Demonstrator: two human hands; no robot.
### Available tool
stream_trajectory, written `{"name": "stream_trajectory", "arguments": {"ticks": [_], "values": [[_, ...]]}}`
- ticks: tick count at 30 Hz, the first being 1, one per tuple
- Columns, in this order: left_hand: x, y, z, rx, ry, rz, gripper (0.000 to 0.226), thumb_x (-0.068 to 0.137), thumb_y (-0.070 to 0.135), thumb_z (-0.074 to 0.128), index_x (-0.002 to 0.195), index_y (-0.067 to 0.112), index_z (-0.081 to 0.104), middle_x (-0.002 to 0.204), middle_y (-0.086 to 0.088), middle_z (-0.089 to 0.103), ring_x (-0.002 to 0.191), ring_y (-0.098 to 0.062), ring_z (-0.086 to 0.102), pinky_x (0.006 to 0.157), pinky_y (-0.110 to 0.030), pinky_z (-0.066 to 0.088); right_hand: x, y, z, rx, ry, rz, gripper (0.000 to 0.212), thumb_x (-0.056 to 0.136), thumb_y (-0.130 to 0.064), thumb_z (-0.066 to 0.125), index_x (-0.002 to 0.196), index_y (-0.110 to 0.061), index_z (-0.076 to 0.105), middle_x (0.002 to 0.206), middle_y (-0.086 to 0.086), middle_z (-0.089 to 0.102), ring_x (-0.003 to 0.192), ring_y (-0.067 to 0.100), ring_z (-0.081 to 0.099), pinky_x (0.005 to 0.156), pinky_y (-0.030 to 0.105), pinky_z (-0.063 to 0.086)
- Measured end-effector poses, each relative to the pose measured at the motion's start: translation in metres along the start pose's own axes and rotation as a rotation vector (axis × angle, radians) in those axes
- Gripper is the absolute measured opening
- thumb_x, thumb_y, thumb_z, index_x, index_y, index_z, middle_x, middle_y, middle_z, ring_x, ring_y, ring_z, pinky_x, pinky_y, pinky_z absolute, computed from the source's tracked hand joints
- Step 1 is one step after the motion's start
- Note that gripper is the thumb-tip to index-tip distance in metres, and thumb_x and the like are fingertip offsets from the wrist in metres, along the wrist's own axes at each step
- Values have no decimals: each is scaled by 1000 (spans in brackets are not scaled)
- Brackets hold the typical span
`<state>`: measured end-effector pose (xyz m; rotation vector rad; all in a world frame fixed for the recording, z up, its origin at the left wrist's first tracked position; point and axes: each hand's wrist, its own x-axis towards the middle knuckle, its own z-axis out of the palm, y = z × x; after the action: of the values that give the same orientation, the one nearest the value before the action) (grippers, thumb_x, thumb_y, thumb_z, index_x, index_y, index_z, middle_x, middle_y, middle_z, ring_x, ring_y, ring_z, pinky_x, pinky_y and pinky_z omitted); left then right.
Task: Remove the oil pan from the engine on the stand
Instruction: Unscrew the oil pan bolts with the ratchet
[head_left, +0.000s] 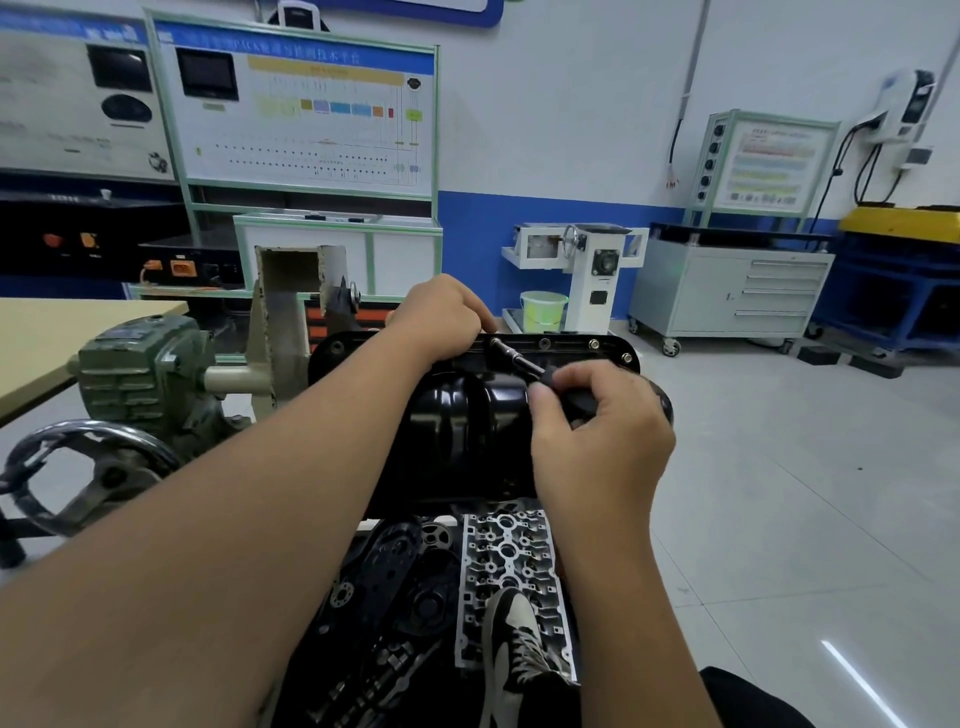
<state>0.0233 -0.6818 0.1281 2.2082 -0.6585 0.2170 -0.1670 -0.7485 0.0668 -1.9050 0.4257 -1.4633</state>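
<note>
Two bare hands worked at the black oil pan (462, 426), which sat at the centre of the frame, mounted on the stand with its flange facing up. Right hand (597, 441), centre right, gripped the dark handle of a ratchet (519, 361) whose socket end met a bolt on the pan's far flange. Left hand (441, 314), just above centre, was curled at the socket end; what it pinched could not be told. Below the pan lay a cylinder head (511, 577).

A cylinder head (511, 577) and loose engine parts (387, 613) lie on the floor (779, 493).
</note>
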Motion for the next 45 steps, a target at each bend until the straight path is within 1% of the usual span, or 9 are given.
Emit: {"name": "stream_trajectory", "arguments": {"ticks": [3, 6, 11, 14, 19, 24, 29, 38, 45], "values": [[0, 1, -1, 11, -58, 31, 56, 81, -1, 53, 60, 47, 74, 96, 14, 75, 103, -17, 67, 96, -44, 57, 5, 0, -1, 19, -4, 74, 28, 96, -28, 72, 121, -17, 70, 85, -17, 60, 73, 0, 50, 76, -7, 30], [0, 2, -2, 64, -93, 85, 52, 81, 1, 60, 62, 46, 74, 89, 17, 75, 100, -17, 68, 96, -45, 57, 7, 2, -2, 6, -11, 95, 11, 96, -23, 71, 104, -16, 70, 77, -22, 54, 72, -6, 52, 72, -4, 33], [-2, 6, 3, 274, -80, 192, 36, 89, 11, 68, 75, 45, 72, 90, 21, 67, 100, -13, 64, 93, -43, 56, 4, 3, -4, 52, 44, 72, 12, 90, -13, 73, 89, -23, 67, 83, -5, 69, 81, 14, 65, 72, 6, 40], [-1, 8, 5, 355, -64, 233, 35, 92, 11, 68, 88, 44, 76, 87, 20, 62, 98, -15, 62, 85, -38, 56, 3, 4, -8, 72, 110, 55, 15, 90, -12, 74, 86, -24, 65, 78, -9, 68, 77, 12, 66, 70, 16, 47], [2, 10, 2, 436, -121, 317, 40, 94, 6, 62, 102, 41, 80, 79, 28, 51, 77, -7, 52, 71, -32, 52, 2, 12, -15, 159, 134, 113, 12, 90, -12, 74, 86, -21, 68, 77, -13, 67, 77, 5, 65, 65, 8, 45], [9, 8, -10, 577, -313, 464, 36, 99, 10, 61, 116, 37, 77, 112, 7, 71, 100, -21, 62, 88, -46, 56, 2, 13, -18, 243, 166, 155, 21, 89, -10, 76, 80, -27, 66, 69, -12, 67, 71, 1, 65, 61, 7, 45], [10, 4, -9, 590, -302, 544, 27, 99, 13, 62, 111, 31, 78, 105, 6, 71, 97, -23, 61, 84, -48, 55, 3, 13, -15, 294, 182, 191, 25, 89, -10, 76, 78, -29, 64, 74, -27, 67, 68, -3, 65, 59, 6, 46], [9, -3, -9, 513, -191, 512, 17, 94, 30, 72, 109, 36, 75, 89, 18, 56, 98, -16, 61, 84, -40, 54, 1, 18, -15, 351, 214, 224, 19, 89, -10, 77, 82, -24, 66, 72, -27, 67, 66, -3, 65, 57, 7, 47], [13, -3, -6, 507, -296, 546, 18, 101, 19, 64, 112, 25, 77, 102, 9, 64, 106, -21, 60, 96, -46, 51, 2, 28, -13, 413, 235, 308, 13, 89, -17, 77, 83, -23, 67, 68, 2, 68, 58, 21, 61, 57, 36, 54]]}}
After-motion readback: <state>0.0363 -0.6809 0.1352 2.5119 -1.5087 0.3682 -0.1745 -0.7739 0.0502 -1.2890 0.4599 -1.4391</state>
